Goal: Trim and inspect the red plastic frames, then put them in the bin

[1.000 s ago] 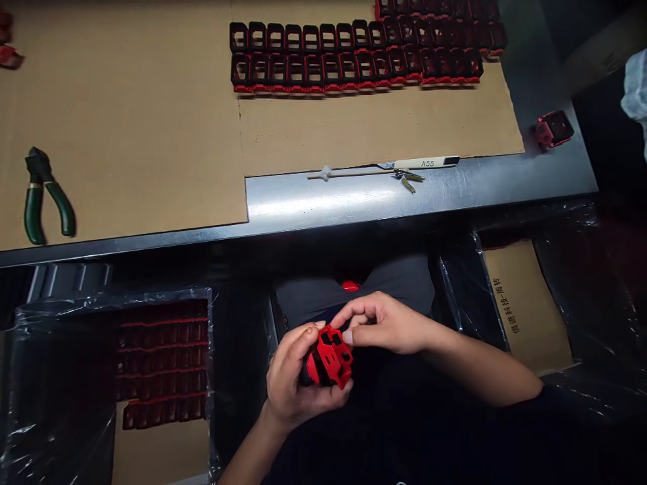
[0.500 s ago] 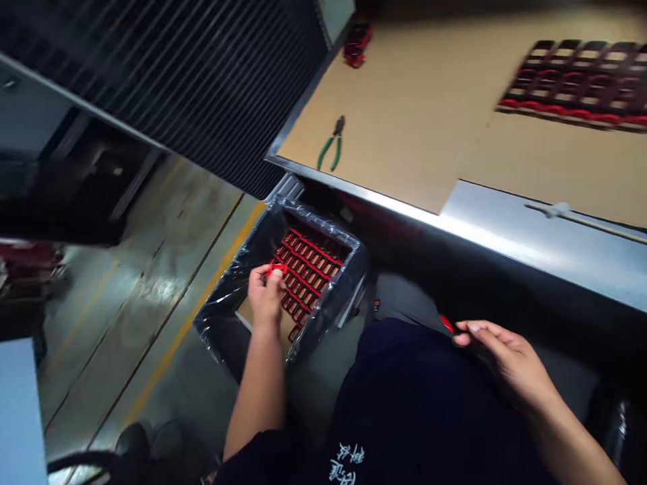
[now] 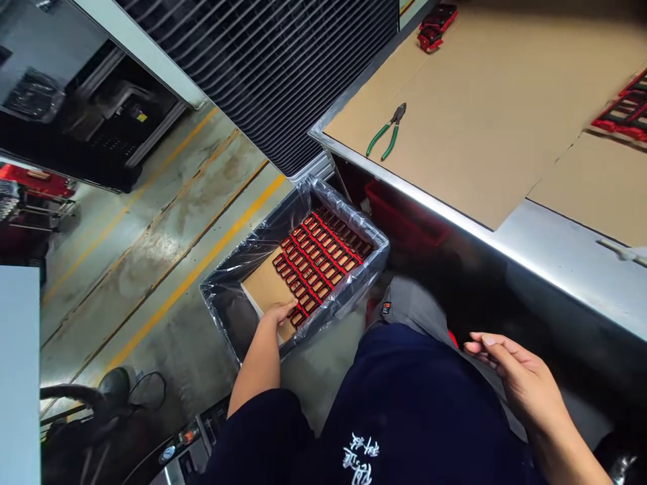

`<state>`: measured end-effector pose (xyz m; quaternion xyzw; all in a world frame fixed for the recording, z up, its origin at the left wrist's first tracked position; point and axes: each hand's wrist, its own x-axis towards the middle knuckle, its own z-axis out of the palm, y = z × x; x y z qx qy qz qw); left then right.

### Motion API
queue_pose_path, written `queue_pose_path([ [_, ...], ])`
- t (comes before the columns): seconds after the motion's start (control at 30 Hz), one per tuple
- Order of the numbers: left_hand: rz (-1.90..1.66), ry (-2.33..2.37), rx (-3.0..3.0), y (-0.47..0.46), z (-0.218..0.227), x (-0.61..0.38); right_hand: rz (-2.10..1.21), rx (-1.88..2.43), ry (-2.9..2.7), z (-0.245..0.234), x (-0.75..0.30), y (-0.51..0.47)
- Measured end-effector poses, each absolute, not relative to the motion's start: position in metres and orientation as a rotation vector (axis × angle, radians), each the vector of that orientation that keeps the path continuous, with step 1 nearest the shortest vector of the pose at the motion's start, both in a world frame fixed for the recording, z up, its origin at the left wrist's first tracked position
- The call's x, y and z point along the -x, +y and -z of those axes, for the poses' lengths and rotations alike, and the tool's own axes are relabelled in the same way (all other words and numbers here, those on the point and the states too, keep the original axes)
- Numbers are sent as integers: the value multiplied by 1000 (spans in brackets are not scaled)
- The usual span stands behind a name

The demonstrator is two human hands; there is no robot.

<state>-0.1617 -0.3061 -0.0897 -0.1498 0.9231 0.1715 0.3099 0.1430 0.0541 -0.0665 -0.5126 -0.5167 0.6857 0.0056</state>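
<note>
My left hand [image 3: 280,314] reaches into a bin [image 3: 374,252] lined with clear plastic. Its fingers are closed at the near end of the rows of small red-and-black frames [image 3: 316,259], pinching one frame there; the fingertips are partly hidden. The frames lie in neat slanting rows on a cardboard sheet [image 3: 263,283] in the bin. My right hand [image 3: 520,370] hangs in the air beside my lap, thumb and fingers drawn together with nothing visible in them. A small red thing [image 3: 453,339] shows by my trouser leg, apart from the right fingertips.
Green-handled cutting pliers [image 3: 387,131] lie on the cardboard-covered table [image 3: 470,128]. More red-and-black frames [image 3: 624,114] are at its right, and a small pile [image 3: 435,27] lies at the far edge. A ribbed black panel [image 3: 283,67] rises behind the bin. A red container [image 3: 404,215] sits under the table.
My left hand has lowered from above the bin to the near end of the frame rows, taking a red piece down. The view has swung left; my right hand stays beside my lap.
</note>
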Motion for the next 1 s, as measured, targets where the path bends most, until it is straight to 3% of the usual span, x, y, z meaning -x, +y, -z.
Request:
queue_pose_path([
  [0.2, -1015, 2331, 339, -260, 57, 163, -2028, 1428, -1920, 62, -139, 53],
  [0.43, -1532, 1686, -254, -76, 56, 53, -1778, 913, -2149, 38, -117, 26],
  [0.6, -1485, 1301, -460, -31, 44, -8, -1446, 1019, -1935, 26, -138, 43],
  [1.0, -1123, 1014, -1052, -38, 12, 4, -1431, 844, -1984, 10, -176, 27],
])
